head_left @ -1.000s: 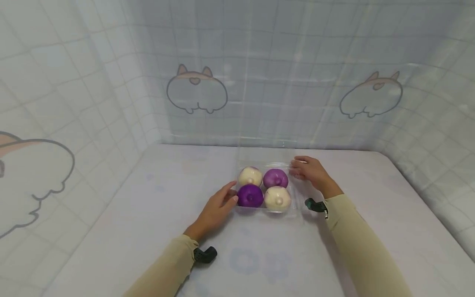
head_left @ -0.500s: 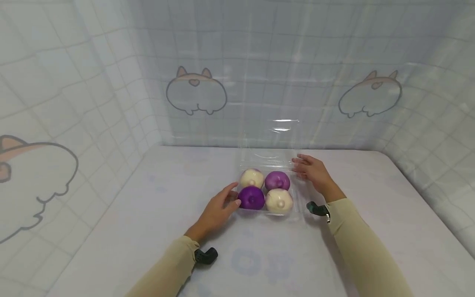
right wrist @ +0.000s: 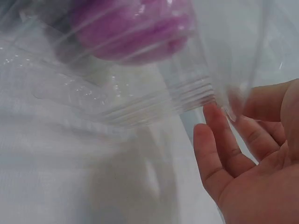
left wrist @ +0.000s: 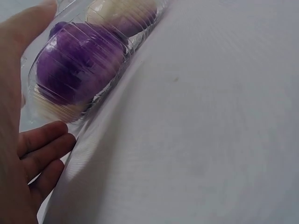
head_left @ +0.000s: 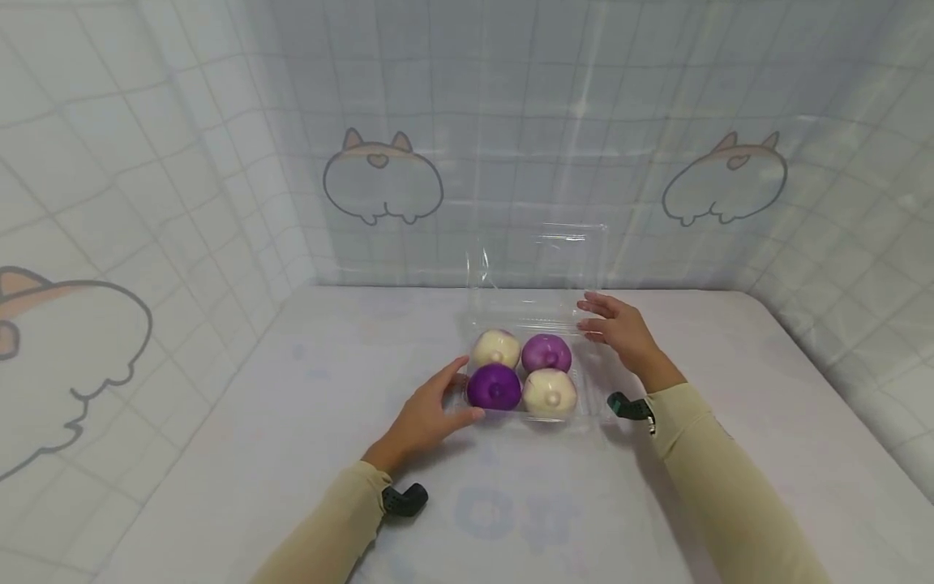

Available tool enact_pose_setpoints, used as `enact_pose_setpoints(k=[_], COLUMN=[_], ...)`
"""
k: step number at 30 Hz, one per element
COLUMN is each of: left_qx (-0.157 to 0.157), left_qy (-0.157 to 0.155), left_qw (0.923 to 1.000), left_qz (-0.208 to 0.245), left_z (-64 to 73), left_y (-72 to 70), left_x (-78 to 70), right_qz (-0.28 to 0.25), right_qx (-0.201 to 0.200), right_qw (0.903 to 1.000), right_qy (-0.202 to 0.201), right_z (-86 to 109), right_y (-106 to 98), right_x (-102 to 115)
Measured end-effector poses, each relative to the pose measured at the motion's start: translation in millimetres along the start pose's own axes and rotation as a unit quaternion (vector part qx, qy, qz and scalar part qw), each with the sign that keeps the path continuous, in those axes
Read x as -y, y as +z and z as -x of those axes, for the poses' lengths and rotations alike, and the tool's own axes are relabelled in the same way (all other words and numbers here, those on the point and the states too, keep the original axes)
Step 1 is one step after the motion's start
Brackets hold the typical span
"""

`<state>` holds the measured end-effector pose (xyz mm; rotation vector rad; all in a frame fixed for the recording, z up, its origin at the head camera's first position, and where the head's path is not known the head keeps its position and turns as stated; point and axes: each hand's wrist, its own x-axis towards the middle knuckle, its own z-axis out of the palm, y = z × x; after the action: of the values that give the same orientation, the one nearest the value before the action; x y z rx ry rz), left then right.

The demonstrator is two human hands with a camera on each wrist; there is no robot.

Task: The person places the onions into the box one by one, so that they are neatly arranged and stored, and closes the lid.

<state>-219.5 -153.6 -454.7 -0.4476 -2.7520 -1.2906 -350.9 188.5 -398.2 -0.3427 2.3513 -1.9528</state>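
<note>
A clear plastic clamshell box [head_left: 593, 405] stands on the table with its lid [head_left: 540, 264] raised at the back. Inside sit two pale onions [head_left: 550, 392] and two purple ones; the dark purple onion [head_left: 494, 387] is front left and the lighter purple onion [head_left: 546, 354] back right. My left hand [head_left: 423, 414] rests against the box's left side, thumb by the front edge and fingers loosely extended. At the back right corner my right hand [head_left: 623, 337] has its fingertips at the ridged hinge [right wrist: 196, 93] and lid edge, fingers fairly straight. The exact contact is hard to tell through the plastic.
A white table [head_left: 328, 357] holds the box. A grid-patterned curtain [head_left: 511, 122] with cartoon animals hangs behind it and along both sides. Dark wrist devices [head_left: 405, 500] are strapped at both sleeves.
The lid has shifted its tilt, and its top edge now stands out right of where it was. My right hand has moved slightly outward. The left thumb has slid toward the box's front edge.
</note>
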Motion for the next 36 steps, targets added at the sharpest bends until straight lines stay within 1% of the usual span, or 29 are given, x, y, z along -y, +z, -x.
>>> enact_pose_setpoints(k=[4,8,10,12,19,23,27,32,36], left_qx=[-0.007,-0.010,-0.010,-0.010,-0.007,-0.006,-0.005,-0.009,-0.012], left_qy=[-0.001,0.001,0.004,0.005,0.013,0.019,0.021,0.030,0.031], left_qw=[1.0000,0.9999,0.9999,0.9999,0.9999,0.9998,0.9997,0.9994,0.9994], left_qz=[-0.007,0.002,0.001,-0.002,-0.009,-0.010,-0.012,-0.013,-0.013], left_z=[0.4,2.4,3.3,3.4,-0.6,-1.5,-0.9,-0.1,-0.6], left_y=[0.8,2.1,3.0,3.7,5.9,7.1,7.6,7.4,6.9], left_x=[0.1,0.3,-0.1,-1.0,-2.8,-0.9,0.6,-0.2,-0.9], right_qz=[-0.005,0.028,0.047,0.055,0.027,0.019,0.012,0.015,0.028], right_qx=[0.013,0.027,0.034,0.037,0.040,0.047,0.054,0.060,0.064], right_qw=[0.9998,0.9992,0.9983,0.9978,0.9987,0.9982,0.9978,0.9974,0.9964], right_qy=[-0.014,-0.008,-0.005,-0.004,-0.018,-0.032,-0.037,-0.038,-0.048], right_z=[0.4,2.2,3.9,5.7,11.8,15.0,17.8,20.7,23.3], right_y=[-3.6,-8.0,-10.7,-13.8,-21.6,-21.8,-20.4,-18.6,-19.2], right_x=[1.1,2.7,2.9,2.4,-2.3,-3.8,-4.8,-4.7,-2.1])
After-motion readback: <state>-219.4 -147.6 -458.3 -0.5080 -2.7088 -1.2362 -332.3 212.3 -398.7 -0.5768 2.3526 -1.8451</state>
